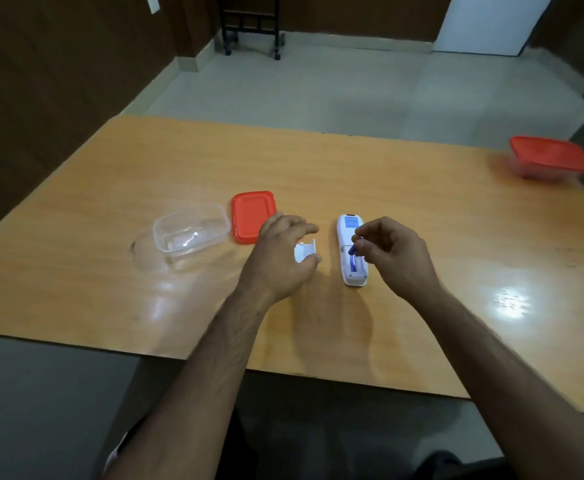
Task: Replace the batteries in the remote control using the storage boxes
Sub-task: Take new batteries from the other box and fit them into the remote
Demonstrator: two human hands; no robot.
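A white remote control (349, 233) lies face down on the wooden table (422, 209), its battery bay uncovered with a blue battery (354, 266) lying inside. My right hand (392, 252) pinches another blue battery (355, 247) just above the bay. The white battery cover (303, 251) lies left of the remote. My left hand (281, 256) hovers over the cover with fingers curved around it; whether it touches is unclear. An open clear storage box (190, 235) stands to the left, with its red lid (250, 216) beside it.
A second storage box with a red lid (548, 157) sits closed at the table's far right edge. A black wheeled stand (252, 29) is on the tiled floor beyond the table. The table's near edge runs across below my forearms.
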